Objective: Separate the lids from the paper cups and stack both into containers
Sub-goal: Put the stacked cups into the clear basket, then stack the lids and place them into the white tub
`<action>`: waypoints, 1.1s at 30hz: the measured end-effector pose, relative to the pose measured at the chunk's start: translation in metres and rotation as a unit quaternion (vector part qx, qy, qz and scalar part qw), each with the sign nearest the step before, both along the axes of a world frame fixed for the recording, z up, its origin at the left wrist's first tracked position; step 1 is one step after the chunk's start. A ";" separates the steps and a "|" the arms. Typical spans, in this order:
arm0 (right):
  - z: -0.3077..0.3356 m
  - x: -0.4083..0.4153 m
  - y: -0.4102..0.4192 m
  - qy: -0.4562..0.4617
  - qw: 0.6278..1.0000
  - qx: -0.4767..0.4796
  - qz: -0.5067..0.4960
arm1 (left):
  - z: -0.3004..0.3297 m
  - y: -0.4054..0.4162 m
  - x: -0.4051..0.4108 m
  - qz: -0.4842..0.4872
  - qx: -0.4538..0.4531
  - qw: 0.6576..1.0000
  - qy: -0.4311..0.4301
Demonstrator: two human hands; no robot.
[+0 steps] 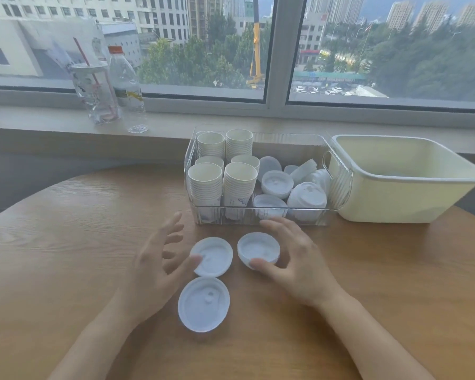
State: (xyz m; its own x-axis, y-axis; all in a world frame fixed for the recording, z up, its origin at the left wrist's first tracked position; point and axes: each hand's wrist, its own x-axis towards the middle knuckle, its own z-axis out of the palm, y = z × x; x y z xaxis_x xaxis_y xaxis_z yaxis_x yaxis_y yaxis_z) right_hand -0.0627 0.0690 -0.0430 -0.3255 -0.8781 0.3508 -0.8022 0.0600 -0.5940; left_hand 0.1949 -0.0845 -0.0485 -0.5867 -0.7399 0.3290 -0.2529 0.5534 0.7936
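Three white plastic lids lie on the wooden table (66, 229): a near one (203, 304), a middle one (213, 256) and a right one (258, 249). My left hand (159, 266) is spread open, its thumb tip touching the middle lid's left edge. My right hand (294, 260) curls around the right lid, thumb and fingers on its rim. Behind them stands a clear bin (337, 187) holding several stacks of paper cups (205, 182) on its left and stacked lids (306, 197) on its right.
A cream plastic tub (412, 201) stands right of the clear bin, touching it. On the window ledge at the back left are a clear cup with a red straw (95, 89) and a water bottle (126, 86).
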 end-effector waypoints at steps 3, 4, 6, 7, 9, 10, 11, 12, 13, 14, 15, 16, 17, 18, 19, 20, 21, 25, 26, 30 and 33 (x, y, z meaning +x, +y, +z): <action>-0.009 0.009 -0.003 -0.012 0.999 0.043 0.011 | -0.002 0.038 0.030 -0.031 0.002 0.996 -0.078; -0.010 0.010 -0.004 -0.020 0.999 0.042 0.009 | -0.004 0.047 0.035 -0.032 -0.002 0.994 -0.101; -0.011 0.007 -0.003 -0.044 0.998 0.033 0.001 | -0.009 0.060 0.035 -0.031 -0.031 0.991 -0.130; -0.010 0.004 0.000 -0.056 0.998 0.029 0.000 | -0.010 0.063 0.032 -0.030 -0.046 0.990 -0.131; -0.009 -0.005 0.007 -0.080 0.996 0.027 0.005 | -0.011 0.065 0.021 -0.019 -0.057 0.990 -0.126; -0.008 -0.010 0.011 -0.094 0.995 0.026 0.009 | -0.010 0.064 0.014 -0.012 -0.059 0.991 -0.124; -0.007 -0.016 0.015 -0.102 0.994 0.026 0.011 | -0.009 0.063 0.007 -0.009 -0.062 0.991 -0.121; -0.007 -0.021 0.017 -0.104 0.994 0.025 0.010 | -0.008 0.061 -0.001 -0.009 -0.066 0.991 -0.120; -0.007 -0.026 0.019 -0.103 0.994 0.023 0.006 | -0.007 0.058 -0.011 -0.013 -0.067 0.990 -0.120; -0.008 -0.031 0.020 -0.103 0.994 0.020 0.000 | -0.006 0.055 -0.021 -0.022 -0.067 0.990 -0.124; -0.008 -0.034 0.020 -0.104 0.994 0.016 -0.008 | -0.005 0.053 -0.032 -0.031 -0.068 0.989 -0.129; -0.009 -0.038 0.020 -0.101 0.995 0.011 -0.019 | -0.004 0.051 -0.043 -0.042 -0.067 0.988 -0.135; -0.009 -0.040 0.020 -0.091 0.995 0.006 -0.032 | -0.003 0.049 -0.054 -0.053 -0.066 0.986 -0.140; -0.011 -0.042 0.019 -0.077 0.996 0.001 -0.048 | -0.004 0.047 -0.063 -0.063 -0.066 0.985 -0.143; -0.012 -0.043 0.019 -0.063 0.996 -0.005 -0.063 | -0.005 0.046 -0.071 -0.072 -0.071 0.985 -0.143; -0.012 -0.044 0.019 -0.056 0.996 -0.009 -0.075 | -0.007 0.046 -0.076 -0.080 -0.078 0.984 -0.140; -0.011 -0.045 0.020 -0.056 0.995 -0.010 -0.084 | -0.010 0.046 -0.078 -0.088 -0.088 0.983 -0.136; -0.005 -0.047 0.021 -0.076 0.992 -0.009 -0.098 | -0.019 0.045 -0.075 -0.113 -0.118 0.979 -0.124; -0.004 -0.047 0.022 -0.084 0.992 -0.008 -0.097 | -0.021 0.045 -0.074 -0.116 -0.115 0.979 -0.121; 0.001 -0.044 0.024 -0.100 0.992 -0.006 -0.082 | -0.020 0.045 -0.072 -0.105 -0.116 0.984 -0.080; 0.007 -0.040 0.025 -0.114 0.990 -0.047 -0.072 | -0.018 0.044 -0.070 -0.093 -0.099 0.989 -0.049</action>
State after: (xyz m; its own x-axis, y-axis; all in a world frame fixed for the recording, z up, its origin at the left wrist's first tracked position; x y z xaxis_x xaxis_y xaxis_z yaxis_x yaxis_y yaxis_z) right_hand -0.1025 0.0935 -0.0359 -0.5256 -0.7834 0.3317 -0.6340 0.1007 -0.7668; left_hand 0.1252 -0.0401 -0.0669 -0.7431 -0.5426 0.3917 -0.2023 0.7401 0.6413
